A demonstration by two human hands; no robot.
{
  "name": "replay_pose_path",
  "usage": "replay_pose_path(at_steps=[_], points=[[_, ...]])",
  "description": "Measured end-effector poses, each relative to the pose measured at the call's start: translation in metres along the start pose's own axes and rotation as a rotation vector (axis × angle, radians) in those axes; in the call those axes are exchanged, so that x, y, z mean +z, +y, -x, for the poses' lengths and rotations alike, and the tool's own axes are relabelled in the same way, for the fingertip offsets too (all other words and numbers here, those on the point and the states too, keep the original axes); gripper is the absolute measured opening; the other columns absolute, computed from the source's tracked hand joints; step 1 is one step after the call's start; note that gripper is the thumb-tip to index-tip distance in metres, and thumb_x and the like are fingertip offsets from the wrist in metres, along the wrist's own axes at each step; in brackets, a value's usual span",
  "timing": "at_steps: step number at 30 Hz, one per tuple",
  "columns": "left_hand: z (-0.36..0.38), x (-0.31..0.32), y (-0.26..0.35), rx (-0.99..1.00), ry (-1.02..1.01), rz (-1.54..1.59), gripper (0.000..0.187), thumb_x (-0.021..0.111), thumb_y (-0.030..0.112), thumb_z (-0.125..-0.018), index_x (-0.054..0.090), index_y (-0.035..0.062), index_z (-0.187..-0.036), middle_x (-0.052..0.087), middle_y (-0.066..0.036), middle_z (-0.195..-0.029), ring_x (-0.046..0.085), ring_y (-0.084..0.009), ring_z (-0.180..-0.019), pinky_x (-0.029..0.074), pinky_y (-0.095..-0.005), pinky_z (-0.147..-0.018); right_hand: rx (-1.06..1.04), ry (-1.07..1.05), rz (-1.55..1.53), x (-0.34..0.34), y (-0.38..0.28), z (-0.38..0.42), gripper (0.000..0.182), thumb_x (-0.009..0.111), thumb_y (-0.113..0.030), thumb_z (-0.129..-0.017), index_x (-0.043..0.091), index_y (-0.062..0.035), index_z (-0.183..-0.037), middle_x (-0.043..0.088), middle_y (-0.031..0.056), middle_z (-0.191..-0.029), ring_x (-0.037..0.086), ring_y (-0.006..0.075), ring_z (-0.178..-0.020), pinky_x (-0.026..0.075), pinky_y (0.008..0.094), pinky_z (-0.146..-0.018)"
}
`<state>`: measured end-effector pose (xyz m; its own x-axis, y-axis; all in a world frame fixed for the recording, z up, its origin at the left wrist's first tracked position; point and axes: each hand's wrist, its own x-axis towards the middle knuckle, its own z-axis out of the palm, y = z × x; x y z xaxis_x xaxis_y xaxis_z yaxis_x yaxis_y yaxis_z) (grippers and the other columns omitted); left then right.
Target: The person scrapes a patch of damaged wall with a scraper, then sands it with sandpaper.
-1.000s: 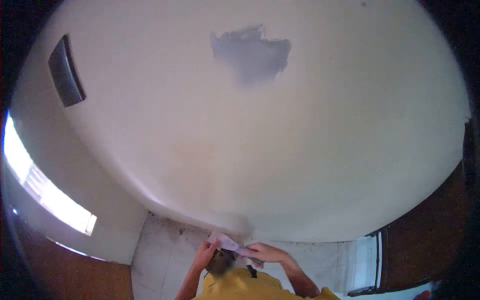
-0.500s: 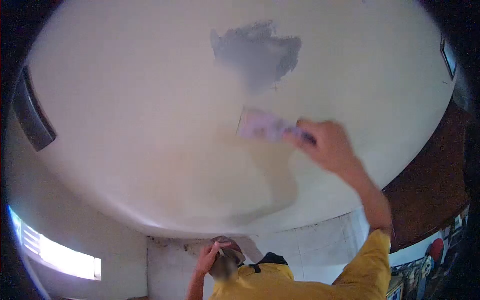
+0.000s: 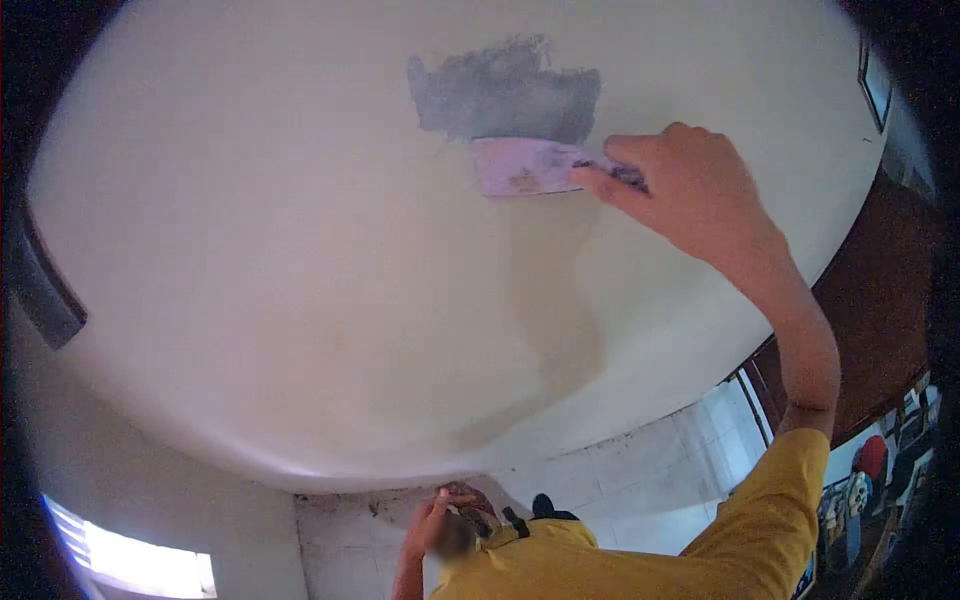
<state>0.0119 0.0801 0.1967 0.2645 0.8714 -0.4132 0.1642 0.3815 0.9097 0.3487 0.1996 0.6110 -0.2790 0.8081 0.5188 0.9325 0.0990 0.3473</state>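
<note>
My right hand [image 3: 690, 190] is closed round the dark handle of a putty knife [image 3: 530, 167], its wide blade lying at the lower edge of a grey patch [image 3: 505, 92] on the pale wall [image 3: 330, 240]. The arm in a yellow sleeve stretches up from the lower right. Low in the view, my left hand [image 3: 430, 522] is raised near the body beside a brownish, partly hidden object [image 3: 470, 497]; its fingers look bent round something I cannot make out.
A dark panel [image 3: 45, 285] is on the wall at the far left, above a bright window [image 3: 140, 560]. A framed item [image 3: 875, 85] hangs at upper right. Dark brown woodwork [image 3: 870, 290] and assorted items [image 3: 860, 490] stand at right. Below is a tiled floor [image 3: 630, 480].
My right hand has moved up with the putty knife, whose blade has gone from below the grey patch to its lower edge. The patch's lower outline now looks straighter.
</note>
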Motion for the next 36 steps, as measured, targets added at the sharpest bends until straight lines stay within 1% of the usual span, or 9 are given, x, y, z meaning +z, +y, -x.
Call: replay_pose_path(at_steps=[8,13,19,22,24,29,32,34,36], points=[[0.011,0.003,0.039,-0.024,-0.033,-0.073,0.055,0.034,0.046,-0.1,0.07,0.0059,-0.105,0.067,-0.009,-0.1,0.059,-0.0186,-0.093,0.044,-0.032,-0.09,-0.167,0.077,-0.416,0.019,0.007,0.005,0.033,0.054,-0.039,-0.089,0.056,-0.0069,-0.091,0.062,0.0179,-0.07,0.062,0.0383,-0.069,0.051,0.0497,-0.065],[0.011,0.0,0.03,0.059,-0.069,-0.04,0.058,0.029,0.044,-0.101,0.07,0.0034,-0.105,0.067,-0.009,-0.098,0.058,-0.0171,-0.094,0.043,-0.0296,-0.091,-0.071,0.099,-0.16,0.01,-0.007,0.006,0.037,0.052,-0.045,-0.089,0.053,-0.0088,-0.095,0.06,0.0166,-0.066,0.061,0.0378,-0.068,0.047,0.0487,-0.061],[0.017,-0.003,0.042,-0.092,-0.061,-0.111,0.058,0.028,0.044,-0.101,0.07,0.0039,-0.105,0.066,-0.009,-0.098,0.057,-0.0178,-0.092,0.042,-0.0288,-0.09,-0.055,0.104,0.098,-0.009,-0.005,-0.002,0.044,0.049,-0.054,-0.088,0.056,-0.0106,-0.09,0.061,0.0148,-0.064,0.063,0.0357,-0.062,0.05,0.0469,-0.056],[0.011,-0.008,0.015,0.047,-0.029,-0.189,0.057,0.029,0.045,-0.101,0.071,0.0061,-0.103,0.066,-0.01,-0.1,0.055,-0.0166,-0.096,0.042,-0.0295,-0.09,-0.078,0.135,0.149,-0.009,-0.006,-0.003,0.043,0.049,-0.053,-0.088,0.057,-0.0114,-0.089,0.062,0.0143,-0.064,0.064,0.0345,-0.062,0.052,0.0461,-0.055],[0.024,-0.002,0.044,-0.121,0.073,-0.19,0.057,0.03,0.046,-0.1,0.072,0.0073,-0.102,0.065,-0.011,-0.101,0.055,-0.0173,-0.098,0.041,-0.0303,-0.092,-0.098,0.146,0.166,-0.007,-0.012,-0.003,0.042,0.049,-0.053,-0.089,0.058,-0.0116,-0.09,0.062,0.0139,-0.064,0.065,0.0339,-0.062,0.053,0.0456,-0.055],[0.019,-0.013,0.038,-0.127,-0.03,-0.233,0.076,0.036,0.065,-0.09,0.049,0.0019,-0.131,0.049,-0.02,-0.132,0.046,-0.0308,-0.123,0.033,-0.039,-0.104,-0.113,0.202,0.142,-0.007,0.002,-0.005,0.039,0.05,-0.05,-0.088,0.06,-0.0117,-0.09,0.062,0.0135,-0.065,0.065,0.0331,-0.063,0.053,0.0445,-0.055],[0.025,-0.006,0.052,-0.265,0.053,-0.256,0.067,0.036,0.06,-0.092,0.056,0.0025,-0.122,0.055,-0.016,-0.12,0.048,-0.0264,-0.114,0.036,-0.0358,-0.099,-0.102,0.144,0.118,-0.008,-0.007,-0.007,0.037,0.051,-0.048,-0.088,0.061,-0.0121,-0.09,0.063,0.0133,-0.066,0.066,0.0325,-0.065,0.054,0.044,-0.056],[0.023,-0.004,0.036,-0.189,0.23,-0.397,0.056,0.033,0.047,-0.1,0.071,0.0056,-0.104,0.066,-0.008,-0.098,0.056,-0.0154,-0.094,0.043,-0.0291,-0.088,-0.065,0.155,0.175,-0.014,-0.009,-0.002,0.037,0.052,-0.047,-0.088,0.061,-0.0116,-0.09,0.063,0.0134,-0.066,0.066,0.0325,-0.065,0.054,0.0442,-0.057],[0.026,-0.013,0.044,-0.144,0.079,-0.26,0.057,0.034,0.047,-0.099,0.07,0.0041,-0.103,0.066,-0.007,-0.097,0.057,-0.0154,-0.093,0.043,-0.0287,-0.087,-0.053,0.145,0.204,-0.015,-0.021,0.001,0.037,0.052,-0.047,-0.088,0.061,-0.0111,-0.089,0.063,0.0135,-0.066,0.066,0.0326,-0.065,0.054,0.0444,-0.058]])
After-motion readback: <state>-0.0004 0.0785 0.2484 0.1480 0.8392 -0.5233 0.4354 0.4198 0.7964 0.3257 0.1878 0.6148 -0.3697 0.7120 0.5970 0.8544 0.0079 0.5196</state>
